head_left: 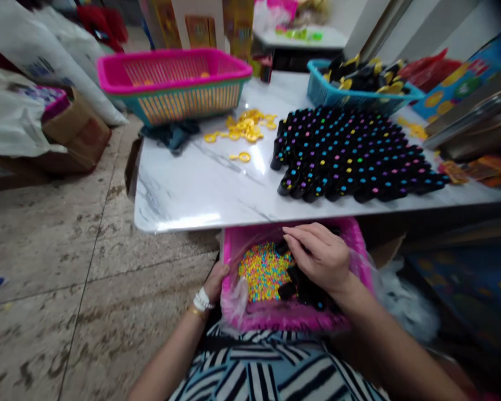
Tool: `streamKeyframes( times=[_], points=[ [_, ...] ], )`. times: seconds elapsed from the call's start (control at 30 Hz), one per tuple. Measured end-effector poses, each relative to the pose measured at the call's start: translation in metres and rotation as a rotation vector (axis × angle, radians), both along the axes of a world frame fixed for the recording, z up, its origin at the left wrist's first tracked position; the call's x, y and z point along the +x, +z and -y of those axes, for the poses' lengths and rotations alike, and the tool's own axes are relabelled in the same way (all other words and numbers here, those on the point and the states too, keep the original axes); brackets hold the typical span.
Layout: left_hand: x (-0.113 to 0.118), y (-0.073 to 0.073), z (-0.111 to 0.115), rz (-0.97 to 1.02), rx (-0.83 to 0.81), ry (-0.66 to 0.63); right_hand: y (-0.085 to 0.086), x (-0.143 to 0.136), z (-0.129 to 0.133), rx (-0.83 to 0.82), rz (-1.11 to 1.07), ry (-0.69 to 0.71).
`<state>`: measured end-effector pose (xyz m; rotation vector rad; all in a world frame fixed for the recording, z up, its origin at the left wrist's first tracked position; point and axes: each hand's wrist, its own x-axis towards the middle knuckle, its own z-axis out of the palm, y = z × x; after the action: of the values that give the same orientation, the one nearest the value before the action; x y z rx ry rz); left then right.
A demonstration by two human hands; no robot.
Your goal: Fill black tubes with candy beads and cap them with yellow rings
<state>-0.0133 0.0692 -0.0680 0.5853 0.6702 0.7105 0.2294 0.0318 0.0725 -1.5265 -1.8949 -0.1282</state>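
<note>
Head view: the pink tub (pixel 275 322) is set against the near edge of the white table (pixel 192 195); only a narrow gap is left between that edge and the right hand (pixel 316 255). A broad stretch of tabletop is seen at near left, and tiled floor (pixel 33 267) beyond the tub's left side. The tub's left rim is touched by the left hand (pixel 216 281); its fingers are hidden, so its grip cannot be told. Right thumb and fingers are drawn together above the tub; whether anything is pinched cannot be told. Counted: one tub, two stacked baskets (pixel 183 106) far left, one blue basket (pixel 342 99) far right. Uncountable: beads (pixel 261 275) and black pieces (pixel 307 289) in the tub, standing black rows (pixel 350 156), heaped yellow rings (pixel 248 125).
</note>
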Motion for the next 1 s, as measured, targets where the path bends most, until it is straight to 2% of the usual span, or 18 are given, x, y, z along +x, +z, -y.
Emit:
streamKeyframes(
  times=[0.1, 0.17, 0.23, 0.33, 0.5, 0.63, 0.7, 0.83, 1.0],
  points=[
    [0.002, -0.003, 0.002, -0.001, 0.002, 0.028, -0.019, 0.012, 0.037, -0.239, 0.152, 0.112],
    [0.003, -0.006, 0.002, 0.013, -0.016, 0.031, -0.034, 0.021, 0.056, -0.442, 0.297, 0.131],
    [0.005, -0.007, 0.002, 0.027, -0.007, 0.032, -0.046, 0.026, 0.067, -0.607, 0.443, 0.152],
    [0.008, -0.003, 0.002, 0.037, 0.006, 0.019, -0.057, 0.029, 0.065, -0.755, 0.595, 0.230],
    [0.011, 0.000, 0.004, 0.040, 0.032, 0.027, -0.055, 0.022, 0.042, -0.820, 0.663, 0.167],
    [0.008, -0.004, 0.005, 0.034, 0.043, 0.037, -0.043, 0.007, 0.042, -0.777, 0.624, 0.323],
    [0.006, -0.007, 0.006, 0.025, 0.028, 0.049, -0.041, -0.003, 0.048, -0.812, 0.637, 0.388],
    [0.005, -0.012, 0.006, 0.011, 0.013, 0.043, -0.055, -0.024, 0.052, -0.906, 0.660, 0.409],
    [0.007, -0.011, 0.006, 0.043, 0.016, 0.025, -0.080, -0.039, 0.046, -0.869, 0.394, 0.390]
  ],
)
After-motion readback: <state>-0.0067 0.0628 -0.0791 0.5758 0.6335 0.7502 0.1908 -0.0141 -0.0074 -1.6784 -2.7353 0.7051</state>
